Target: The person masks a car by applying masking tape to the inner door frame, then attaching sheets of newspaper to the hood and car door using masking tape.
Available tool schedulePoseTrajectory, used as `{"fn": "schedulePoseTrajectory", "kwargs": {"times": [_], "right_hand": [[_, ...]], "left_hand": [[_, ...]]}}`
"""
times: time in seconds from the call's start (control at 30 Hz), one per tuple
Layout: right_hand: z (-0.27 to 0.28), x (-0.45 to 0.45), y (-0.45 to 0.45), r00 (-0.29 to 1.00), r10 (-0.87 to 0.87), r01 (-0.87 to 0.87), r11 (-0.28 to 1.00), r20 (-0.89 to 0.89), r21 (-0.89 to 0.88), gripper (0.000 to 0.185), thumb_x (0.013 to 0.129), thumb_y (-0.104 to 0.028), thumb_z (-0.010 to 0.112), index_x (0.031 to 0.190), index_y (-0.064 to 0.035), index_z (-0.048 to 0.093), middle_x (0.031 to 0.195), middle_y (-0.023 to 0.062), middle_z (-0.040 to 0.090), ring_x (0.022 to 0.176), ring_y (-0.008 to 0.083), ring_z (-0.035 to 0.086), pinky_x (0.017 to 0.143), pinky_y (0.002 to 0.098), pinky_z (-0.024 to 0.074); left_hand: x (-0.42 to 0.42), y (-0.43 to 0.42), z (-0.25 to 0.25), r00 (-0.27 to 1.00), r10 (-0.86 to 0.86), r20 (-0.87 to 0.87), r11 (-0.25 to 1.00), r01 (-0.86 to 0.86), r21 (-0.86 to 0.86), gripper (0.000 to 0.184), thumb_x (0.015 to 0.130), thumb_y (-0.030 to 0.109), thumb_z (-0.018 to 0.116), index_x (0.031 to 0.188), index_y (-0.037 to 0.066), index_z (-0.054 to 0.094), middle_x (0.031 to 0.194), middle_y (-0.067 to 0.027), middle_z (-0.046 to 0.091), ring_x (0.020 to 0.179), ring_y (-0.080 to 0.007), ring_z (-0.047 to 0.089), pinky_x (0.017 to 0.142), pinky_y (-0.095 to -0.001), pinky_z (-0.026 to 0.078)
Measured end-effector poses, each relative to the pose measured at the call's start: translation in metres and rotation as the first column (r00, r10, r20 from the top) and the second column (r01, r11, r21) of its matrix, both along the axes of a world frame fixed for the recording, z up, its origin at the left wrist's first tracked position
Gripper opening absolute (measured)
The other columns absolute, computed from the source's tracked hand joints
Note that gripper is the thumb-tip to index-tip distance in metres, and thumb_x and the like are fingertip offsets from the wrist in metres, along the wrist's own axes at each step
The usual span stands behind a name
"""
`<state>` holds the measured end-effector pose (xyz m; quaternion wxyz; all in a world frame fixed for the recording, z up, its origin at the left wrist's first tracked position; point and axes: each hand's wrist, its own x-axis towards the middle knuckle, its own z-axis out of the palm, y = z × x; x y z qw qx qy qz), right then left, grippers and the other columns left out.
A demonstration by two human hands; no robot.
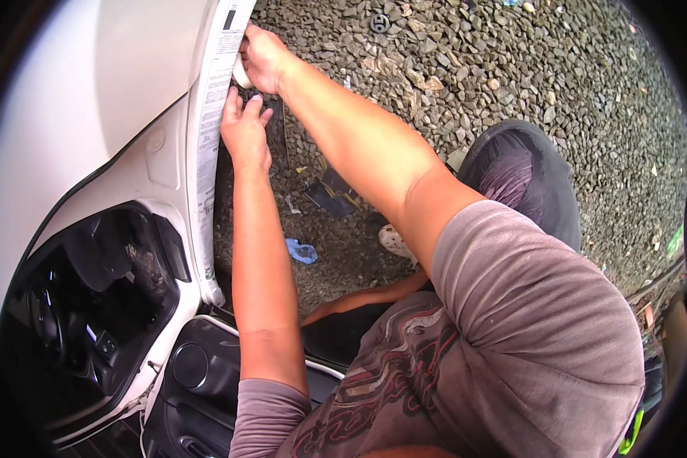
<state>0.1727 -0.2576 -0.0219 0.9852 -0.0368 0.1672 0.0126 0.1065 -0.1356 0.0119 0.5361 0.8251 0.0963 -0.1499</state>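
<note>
Printed paper, like newspaper, runs as a strip along the edge of a white car body panel. At the far end of that strip, my right hand is closed around a pale roll of tape, which is mostly hidden by the fingers and the panel edge. Just below it, my left hand reaches up with its fingers apart. Its fingertips are close to the paper edge and the roll; whether they touch either is unclear.
An open car door stands at the lower left, beside the dark window opening. Gravel covers the ground. A black bucket-like container stands to the right, and a crumpled blue piece lies below my arms.
</note>
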Motion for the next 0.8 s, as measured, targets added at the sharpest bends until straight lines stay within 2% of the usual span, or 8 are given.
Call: {"fn": "schedulePoseTrajectory", "kwargs": {"times": [0.17, 0.23, 0.43, 0.57, 0.67, 0.73, 0.77, 0.8], "right_hand": [[-0.008, 0.006, 0.004, 1.0, -0.012, 0.01, 0.998, 0.024, 0.056, 0.054, 0.112, -0.046, 0.036, 0.137, -0.0047, 0.061, 0.133, 0.0191, 0.065, 0.12, 0.0314, 0.059, 0.109, 0.0521, 0.047], [-0.013, 0.014, 0.006, 0.992, -0.001, -0.006, 0.998, 0.124, 0.057, 0.06, 0.112, -0.049, 0.033, 0.141, -0.0032, 0.058, 0.143, 0.021, 0.061, 0.128, 0.0334, 0.056, 0.114, 0.0527, 0.0424], [-0.013, 0.015, 0.003, 0.973, 0.057, -0.081, 0.992, 0.225, 0.099, 0.074, 0.109, -0.059, 0.027, 0.146, -0.0013, 0.055, 0.149, 0.0214, 0.057, 0.135, 0.0357, 0.052, 0.119, 0.0518, 0.0369], [-0.017, 0.015, -0.002, 0.975, 0.099, -0.111, 0.992, 0.197, 0.053, 0.08, 0.108, -0.063, 0.024, 0.146, 0.0009, 0.054, 0.15, 0.0219, 0.057, 0.134, 0.0364, 0.053, 0.12, 0.052, 0.0362], [-0.022, 0.013, -0.008, 0.967, 0.156, -0.165, 0.986, 0.2, 0.033, 0.082, 0.109, -0.067, 0.022, 0.15, -0.0013, 0.05, 0.141, 0.023, 0.062, 0.13, 0.0358, 0.056, 0.114, 0.0504, 0.0431], [-0.03, 0.015, -0.009, 0.974, 0.209, -0.214, 0.976, 0.09, 0.048, 0.087, 0.108, -0.068, 0.022, 0.155, 0.0031, 0.043, 0.142, 0.0252, 0.061, 0.127, 0.0356, 0.056, 0.108, 0.0488, 0.0465], [-0.039, 0.017, -0.007, 0.977, 0.201, -0.2, 0.979, 0.064, -0.027, 0.09, 0.108, -0.068, 0.023, 0.157, 0.0062, 0.038, 0.141, 0.0275, 0.061, 0.119, 0.0355, 0.06, 0.096, 0.0463, 0.0513], [-0.065, 0.024, -0.003, 0.974, 0.209, -0.203, 0.977, 0.092, -0.069, 0.088, 0.109, -0.065, 0.024, 0.161, 0.0045, 0.028, 0.152, 0.0282, 0.052, 0.108, 0.0346, 0.061, 0.086, 0.0452, 0.0528]], "left_hand": [[0.0, 0.004, -0.001, 1.0, -0.011, -0.015, 1.0, 0.011, 0.02, 0.072, 0.099, 0.002, 0.064, 0.162, -0.004, 0.029, 0.164, -0.0263, 0.034, 0.127, -0.026, 0.063, 0.09, -0.0344, 0.058], [0.0, 0.003, 0.001, 1.0, -0.017, -0.019, 1.0, 0.017, 0.013, 0.072, 0.099, 0.001, 0.064, 0.162, -0.004, 0.029, 0.164, -0.0263, 0.034, 0.127, -0.0261, 0.063, 0.09, -0.0343, 0.058], [0.0, 0.003, 0.001, 0.999, -0.024, -0.025, 1.0, 0.024, 0.006, 0.072, 0.099, 0.001, 0.064, 0.162, -0.004, 0.029, 0.164, -0.0264, 0.034, 0.126, -0.0258, 0.063, 0.089, -0.0341, 0.058], [-0.001, 0.003, 0.002, 1.0, -0.017, -0.021, 0.999, 0.018, 0.028, 0.073, 0.098, 0.002, 0.066, 0.161, -0.004, 0.03, 0.164, -0.0266, 0.034, 0.123, -0.0251, 0.065, 0.089, -0.0339, 0.058], [0.0, 0.009, -0.003, 1.0, -0.008, -0.019, 0.999, 0.009, 0.033, 0.075, 0.097, 0.003, 0.067, 0.161, -0.004, 0.029, 0.163, -0.027, 0.035, 0.121, -0.0246, 0.066, 0.088, -0.0337, 0.058], [-0.003, 0.013, -0.003, 0.999, -0.004, -0.032, 0.999, 0.006, 0.039, 0.077, 0.096, 0.003, 0.069, 0.161, -0.004, 0.03, 0.162, -0.0269, 0.037, 0.12, -0.0236, 0.066, 0.087, -0.0333, 0.058], [-0.006, 0.015, -0.003, 0.999, -0.001, -0.043, 1.0, 0.002, 0.016, 0.077, 0.096, 0.003, 0.069, 0.161, -0.004, 0.03, 0.161, -0.0266, 0.039, 0.119, -0.023, 0.066, 0.087, -0.0329, 0.058], [-0.009, 0.017, -0.002, 0.999, 0.021, -0.048, 1.0, -0.021, 0.0, 0.076, 0.095, 0.003, 0.07, 0.16, -0.003, 0.033, 0.159, -0.026, 0.043, 0.117, -0.0214, 0.066, 0.086, -0.0326, 0.058]]}}
